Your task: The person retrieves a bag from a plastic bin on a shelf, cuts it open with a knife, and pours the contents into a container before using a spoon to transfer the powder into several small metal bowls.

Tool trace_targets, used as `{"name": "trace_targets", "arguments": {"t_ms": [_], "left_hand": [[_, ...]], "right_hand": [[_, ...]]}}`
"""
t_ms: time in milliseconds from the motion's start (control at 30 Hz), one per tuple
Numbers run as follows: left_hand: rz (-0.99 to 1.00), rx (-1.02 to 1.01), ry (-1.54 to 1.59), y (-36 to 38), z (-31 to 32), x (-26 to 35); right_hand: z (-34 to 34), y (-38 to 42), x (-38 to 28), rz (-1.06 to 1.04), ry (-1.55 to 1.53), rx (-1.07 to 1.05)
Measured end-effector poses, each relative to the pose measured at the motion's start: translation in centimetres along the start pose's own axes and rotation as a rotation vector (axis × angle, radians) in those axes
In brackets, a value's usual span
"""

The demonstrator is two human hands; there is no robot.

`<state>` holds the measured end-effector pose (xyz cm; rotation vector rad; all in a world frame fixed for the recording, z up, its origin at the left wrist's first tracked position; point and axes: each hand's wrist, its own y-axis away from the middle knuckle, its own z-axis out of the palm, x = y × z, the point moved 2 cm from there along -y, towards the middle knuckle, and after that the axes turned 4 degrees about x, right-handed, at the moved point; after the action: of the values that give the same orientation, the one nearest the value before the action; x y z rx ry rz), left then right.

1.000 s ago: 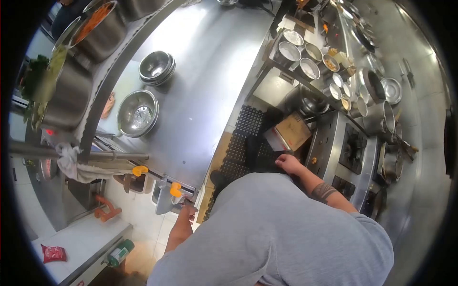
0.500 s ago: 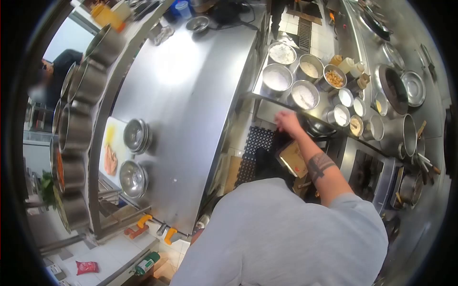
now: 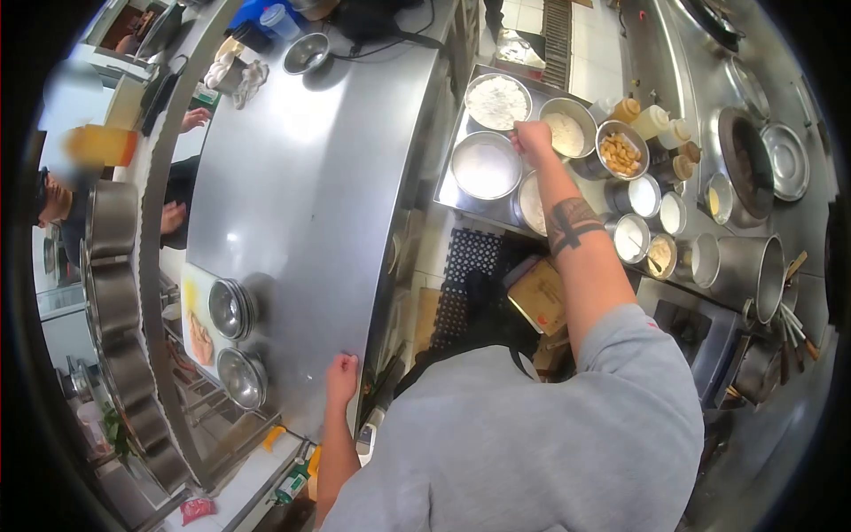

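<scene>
The right hand (image 3: pixel 533 137) has advanced from the low shelf to the round steel bowls of white powder (image 3: pixel 486 166) at one o'clock, fingers closed, contents indiscernible, while the left hand (image 3: pixel 341 376) now rests flat on the steel counter edge (image 3: pixel 372 293).

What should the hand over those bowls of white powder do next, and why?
Probably dip down and take a pinch. The right hand hangs with fingers bunched at the rim of one bowl of white powder, not plainly in it yet. The left hand rests on the steel counter edge, steadying the reach.
</scene>
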<state>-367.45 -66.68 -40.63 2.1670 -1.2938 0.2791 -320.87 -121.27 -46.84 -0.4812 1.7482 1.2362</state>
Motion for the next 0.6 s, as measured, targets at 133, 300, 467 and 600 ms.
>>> {"name": "trace_targets", "arguments": {"t_ms": [133,300,467,600], "left_hand": [[0.003,0.026,-0.147,-0.9,0.6,0.5],[-0.014,0.068,-0.098,-0.8,1.1,-0.1],[-0.033,0.059,-0.101,-1.0,0.8,-0.1],[-0.035,0.04,-0.099,-0.5,0.3,1.4]], "right_hand": [[0.2,0.2,-1.1,0.037,-0.16,0.043],[0.4,0.8,-1.6,0.027,-0.006,0.017],[0.2,2.3,-2.2,-0.028,0.078,-0.013],[-0.1,1.5,-1.7,0.006,-0.055,0.059]]}}
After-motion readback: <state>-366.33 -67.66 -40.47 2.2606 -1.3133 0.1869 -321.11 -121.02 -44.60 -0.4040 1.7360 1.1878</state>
